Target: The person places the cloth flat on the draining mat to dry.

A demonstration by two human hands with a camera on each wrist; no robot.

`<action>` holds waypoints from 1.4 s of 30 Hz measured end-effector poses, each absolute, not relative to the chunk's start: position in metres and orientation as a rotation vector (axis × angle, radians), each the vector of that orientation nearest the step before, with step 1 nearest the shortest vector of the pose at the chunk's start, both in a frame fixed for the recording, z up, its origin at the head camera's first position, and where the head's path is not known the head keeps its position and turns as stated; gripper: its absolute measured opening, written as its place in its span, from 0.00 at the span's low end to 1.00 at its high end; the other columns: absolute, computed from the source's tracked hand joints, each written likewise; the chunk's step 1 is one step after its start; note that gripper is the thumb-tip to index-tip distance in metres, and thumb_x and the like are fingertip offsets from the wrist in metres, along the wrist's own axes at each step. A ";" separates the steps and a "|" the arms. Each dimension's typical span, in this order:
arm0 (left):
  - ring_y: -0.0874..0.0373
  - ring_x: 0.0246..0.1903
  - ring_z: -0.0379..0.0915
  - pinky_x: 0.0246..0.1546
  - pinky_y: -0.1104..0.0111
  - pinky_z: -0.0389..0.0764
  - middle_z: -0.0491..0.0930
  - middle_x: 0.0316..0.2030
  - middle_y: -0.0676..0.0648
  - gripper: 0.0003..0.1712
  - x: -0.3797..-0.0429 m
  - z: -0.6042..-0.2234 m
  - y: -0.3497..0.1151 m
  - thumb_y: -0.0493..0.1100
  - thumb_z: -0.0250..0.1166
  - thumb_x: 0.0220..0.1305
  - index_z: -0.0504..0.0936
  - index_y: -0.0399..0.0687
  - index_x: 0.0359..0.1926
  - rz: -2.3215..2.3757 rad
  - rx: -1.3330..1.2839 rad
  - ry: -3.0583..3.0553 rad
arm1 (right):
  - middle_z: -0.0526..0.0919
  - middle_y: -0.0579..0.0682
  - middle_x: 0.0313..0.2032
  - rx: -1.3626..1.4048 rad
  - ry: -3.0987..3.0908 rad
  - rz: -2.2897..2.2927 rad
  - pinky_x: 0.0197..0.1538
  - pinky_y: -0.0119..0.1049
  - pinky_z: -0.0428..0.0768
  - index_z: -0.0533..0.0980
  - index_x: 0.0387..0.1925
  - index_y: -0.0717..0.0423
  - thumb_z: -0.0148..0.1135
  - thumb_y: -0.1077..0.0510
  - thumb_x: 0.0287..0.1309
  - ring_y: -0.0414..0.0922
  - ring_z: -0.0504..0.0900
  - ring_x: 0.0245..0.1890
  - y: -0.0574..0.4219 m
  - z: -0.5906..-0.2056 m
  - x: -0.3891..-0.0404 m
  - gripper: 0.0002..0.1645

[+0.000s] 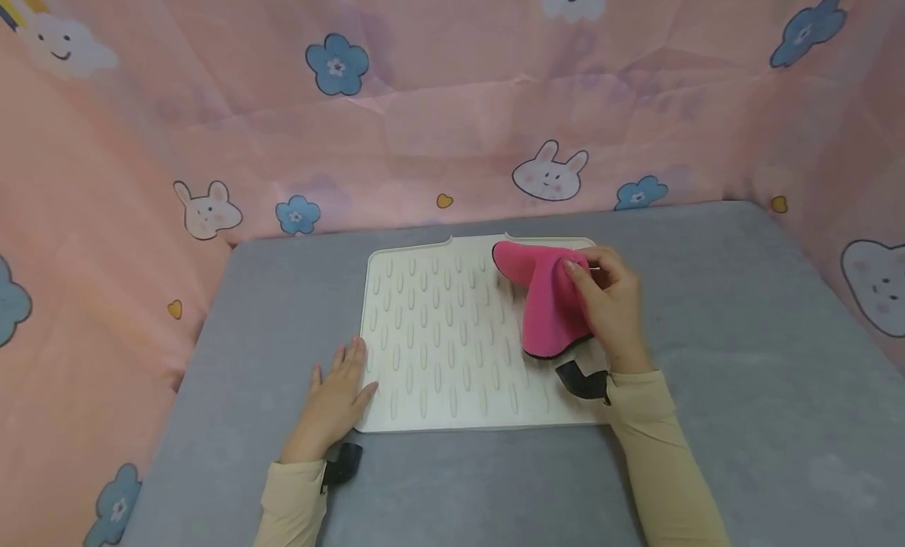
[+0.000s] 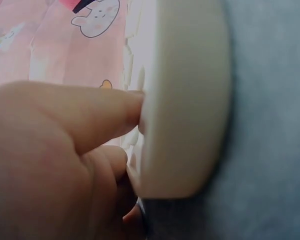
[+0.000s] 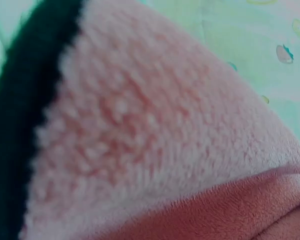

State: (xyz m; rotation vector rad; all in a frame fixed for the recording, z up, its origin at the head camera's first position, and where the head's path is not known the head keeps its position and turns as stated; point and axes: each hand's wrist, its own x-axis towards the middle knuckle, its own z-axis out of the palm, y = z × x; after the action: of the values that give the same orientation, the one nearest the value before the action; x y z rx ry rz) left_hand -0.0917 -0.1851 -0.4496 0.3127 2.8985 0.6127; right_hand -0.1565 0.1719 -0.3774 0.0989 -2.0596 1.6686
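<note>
A white board (image 1: 441,378) with rows of raised oval ridges lies flat on the grey table. My left hand (image 1: 331,405) rests at its lower left edge, fingers fairly straight. Up close in the left wrist view, the thumb (image 2: 110,112) touches the board's thick rounded rim (image 2: 185,125). Over the board's right part, a bright pink cloth (image 1: 547,295) with black edging hangs in folds from my right hand (image 1: 617,315), which pinches it between thumb and fingers. Fluffy pile of the cloth (image 3: 140,115) fills most of the right wrist view, and the right fingers are mostly hidden there.
A grey cover (image 1: 749,358) spreads over the table on both sides of the board. Behind and to the left and right hangs a pink curtain (image 1: 438,130) printed with rabbits, flowers and clouds. A black strap piece (image 1: 583,382) sticks out from the right wrist, another (image 1: 344,463) from the left.
</note>
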 end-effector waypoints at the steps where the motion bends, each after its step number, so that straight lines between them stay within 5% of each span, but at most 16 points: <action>1: 0.39 0.70 0.39 0.63 0.37 0.36 0.47 0.70 0.36 0.39 -0.092 -0.450 -0.185 0.47 0.55 0.68 0.48 0.32 0.71 0.616 0.312 2.900 | 0.77 0.41 0.34 0.098 -2.037 1.676 0.37 0.27 0.73 0.79 0.39 0.69 0.62 0.65 0.58 0.40 0.75 0.34 0.171 -0.377 -0.156 0.10; 34: 0.42 0.70 0.36 0.63 0.37 0.35 0.45 0.71 0.39 0.40 -0.093 -0.451 -0.184 0.49 0.53 0.69 0.45 0.34 0.71 0.574 0.290 2.885 | 0.77 0.42 0.35 0.266 -1.965 1.832 0.43 0.27 0.73 0.76 0.36 0.74 0.62 0.73 0.55 0.40 0.74 0.39 0.141 -0.373 -0.144 0.07; 42: 0.41 0.70 0.36 0.62 0.37 0.35 0.45 0.71 0.38 0.40 -0.092 -0.452 -0.185 0.48 0.53 0.69 0.45 0.34 0.71 0.578 0.300 2.890 | 0.78 0.51 0.38 0.437 -2.269 1.652 0.45 0.28 0.75 0.79 0.36 0.64 0.65 0.67 0.55 0.39 0.74 0.39 0.132 -0.386 -0.146 0.06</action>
State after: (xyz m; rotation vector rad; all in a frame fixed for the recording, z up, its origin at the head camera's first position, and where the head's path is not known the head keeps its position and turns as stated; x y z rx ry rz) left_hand -0.0921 -0.1848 -0.4515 0.2999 2.8904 0.5780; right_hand -0.1457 0.1324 -0.3858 0.4366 -2.2689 1.6515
